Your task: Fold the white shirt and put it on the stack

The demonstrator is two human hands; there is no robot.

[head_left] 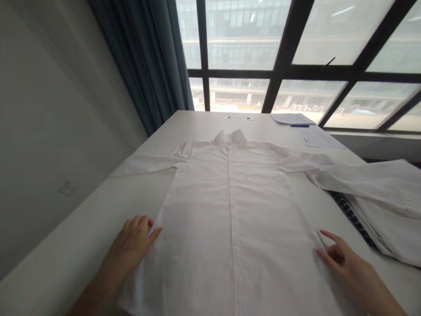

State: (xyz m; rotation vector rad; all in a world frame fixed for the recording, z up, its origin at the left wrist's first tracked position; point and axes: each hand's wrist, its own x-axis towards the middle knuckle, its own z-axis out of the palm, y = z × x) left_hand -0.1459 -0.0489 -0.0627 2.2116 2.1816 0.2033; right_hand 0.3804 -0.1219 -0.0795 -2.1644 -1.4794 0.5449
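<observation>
A white long-sleeved shirt (204, 219) lies front up and spread out, its collar (230, 138) at the far end. Its button placket runs down the middle, and a chest pocket (259, 173) shows on the right half. My left hand (133, 241) pinches the shirt's left side edge between thumb and fingers. At the opposite side edge, my right hand (342, 259) has its thumb and forefinger about a small raised fold of the cloth. The shirt's lower part runs out of the picture at the bottom.
The shirt rests on a white table (144, 197). To the right, its sleeve (371, 180) lies over a pile of white cloth (394, 232) on a black patterned item (353, 215). Papers (291, 118) and a blue pen (300, 126) are at the back right. A wall and a dark curtain (148, 57) stand left.
</observation>
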